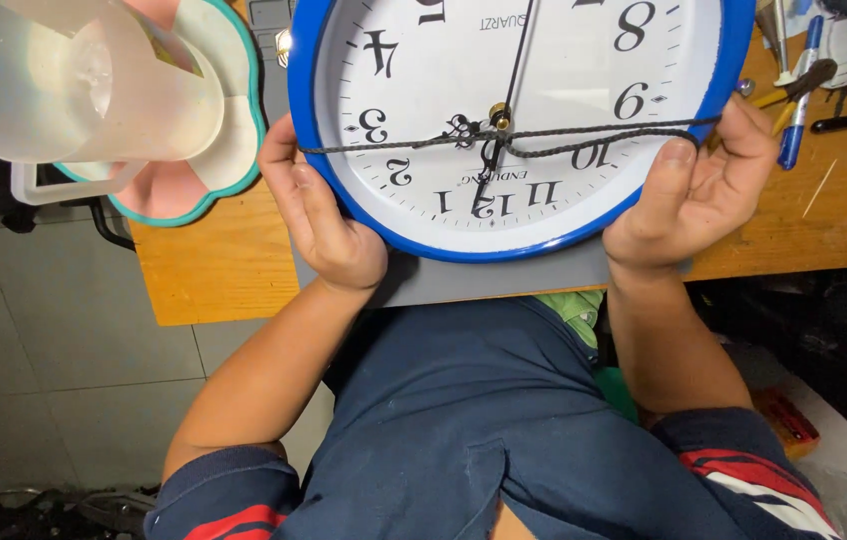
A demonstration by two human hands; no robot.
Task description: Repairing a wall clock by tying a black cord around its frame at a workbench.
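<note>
A round wall clock (544, 90) with a blue rim, white face and black numerals lies face up on a grey mat (504, 282), its twelve toward my body. A black twisted cord (584, 135) stretches across the face, over the hands' pivot. My left hand (329, 225) grips the rim at the left, thumb on the cord's end. At the right, my right hand (689, 195) grips the rim, its thumb pressing the cord's other end.
A translucent plastic jug (84, 85) stands on a pink and teal flower-shaped tray (229, 150) at the upper left of the wooden table (214, 275). A blue pen (799, 115), pliers (794, 85) and small tools lie at the upper right. Tiled floor (54, 330) is at the left.
</note>
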